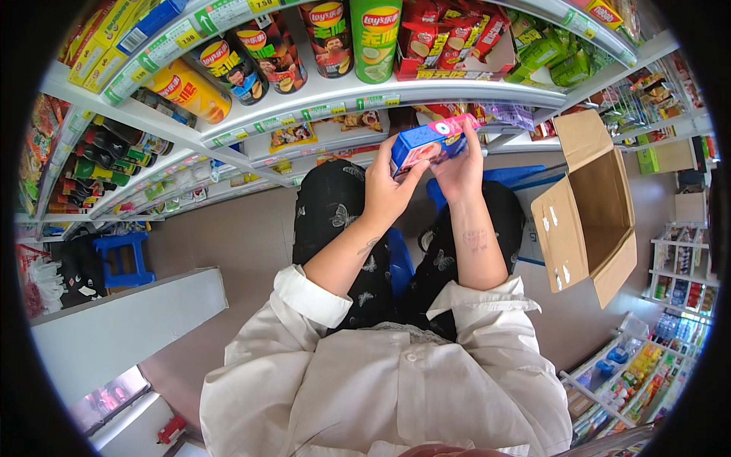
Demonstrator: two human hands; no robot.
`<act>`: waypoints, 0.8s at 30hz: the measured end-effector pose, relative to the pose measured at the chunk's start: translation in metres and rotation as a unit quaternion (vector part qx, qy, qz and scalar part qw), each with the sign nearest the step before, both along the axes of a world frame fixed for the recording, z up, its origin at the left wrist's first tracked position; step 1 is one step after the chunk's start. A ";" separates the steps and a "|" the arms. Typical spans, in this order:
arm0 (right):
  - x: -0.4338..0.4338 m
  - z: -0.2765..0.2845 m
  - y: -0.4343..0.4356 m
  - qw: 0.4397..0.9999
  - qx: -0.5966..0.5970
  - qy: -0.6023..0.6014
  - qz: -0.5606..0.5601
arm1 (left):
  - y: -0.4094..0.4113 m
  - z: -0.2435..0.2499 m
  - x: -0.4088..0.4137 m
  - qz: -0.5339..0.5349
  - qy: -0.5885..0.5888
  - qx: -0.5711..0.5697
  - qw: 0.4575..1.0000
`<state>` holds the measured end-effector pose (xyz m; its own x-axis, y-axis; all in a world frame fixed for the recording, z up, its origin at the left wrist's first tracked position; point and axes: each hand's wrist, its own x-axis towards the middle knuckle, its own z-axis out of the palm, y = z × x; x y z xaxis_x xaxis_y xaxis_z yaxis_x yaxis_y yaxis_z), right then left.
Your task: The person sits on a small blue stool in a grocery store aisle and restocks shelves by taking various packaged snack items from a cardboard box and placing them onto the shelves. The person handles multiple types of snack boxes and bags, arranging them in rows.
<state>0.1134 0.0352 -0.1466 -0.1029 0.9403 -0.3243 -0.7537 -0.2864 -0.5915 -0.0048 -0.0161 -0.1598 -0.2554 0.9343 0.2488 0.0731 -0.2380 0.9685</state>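
Note:
A small blue and pink cardboard snack box (428,143) is held up above my knees, before the store shelf. My left hand (391,174) grips its left end, with the thumb along the lower edge. At its right end my right hand (461,163) holds it, fingers reaching to the top corner. Behind the box, the shelf (320,103) carries Lay's chip canisters, among them a green one (375,40) and an orange one (188,91). Red snack packs in a display carton (451,40) stand to their right. Bagged snacks lie on the level below.
An open, seemingly empty brown cardboard box (599,205) is at my right, beside my knee. A blue plastic stool (124,260) stands at the far left, near a white panel (131,331). More stocked shelves (622,377) are at the lower right.

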 end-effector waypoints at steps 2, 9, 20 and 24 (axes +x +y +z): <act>-0.002 0.001 0.001 0.999 -0.020 0.030 -0.003 | -0.003 0.002 0.002 0.031 0.034 0.041 0.998; -0.014 -0.011 0.000 0.984 -0.135 0.113 0.018 | -0.006 0.000 0.000 0.053 0.099 0.168 0.979; -0.014 -0.001 -0.004 0.981 0.048 0.184 0.049 | -0.026 0.059 -0.022 0.089 0.241 0.282 0.924; -0.005 0.003 -0.005 0.976 0.023 0.194 0.095 | -0.021 0.134 -0.085 0.231 0.247 0.471 0.815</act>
